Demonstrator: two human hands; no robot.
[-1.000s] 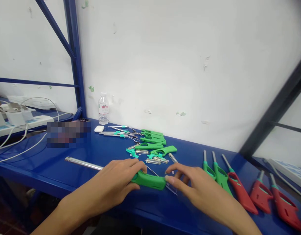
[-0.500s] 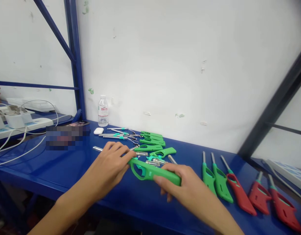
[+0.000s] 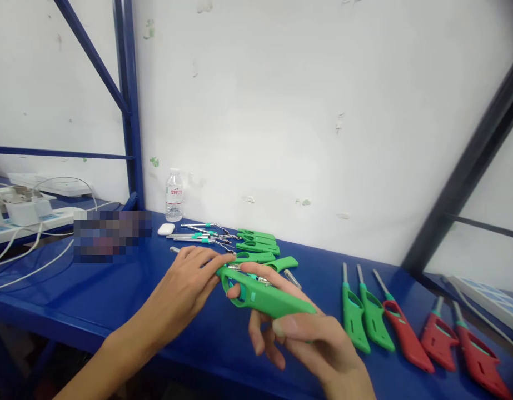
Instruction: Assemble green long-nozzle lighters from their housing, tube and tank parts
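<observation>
Between my two hands is a green utility lighter point(image 3: 277, 301), held tilted above the blue table. My left hand point(image 3: 192, 280) closes over its front end, with a metal tube tip point(image 3: 174, 250) poking out past the knuckles. My right hand point(image 3: 323, 341) grips the handle, thumb along the near side, and a fingertip shows through the trigger loop. Behind them lie several green lighter shells point(image 3: 256, 245) and metal rods point(image 3: 189, 239) with teal collars and thin wires. A small clear cylinder point(image 3: 292, 279) rests near the right fingers.
Several green and red lighters with metal tubes, such as a red one point(image 3: 408, 336), lie in a row at right. A water bottle point(image 3: 174, 195) and a white case point(image 3: 166, 229) stand by the wall. Power strips and cables point(image 3: 39, 214) occupy the left. Blue posts point(image 3: 129, 105) frame the table.
My right hand has shifted its grip on the lighter: the index finger now reaches along the far side and a fingertip is in the trigger loop. My left hand stays at the front end.
</observation>
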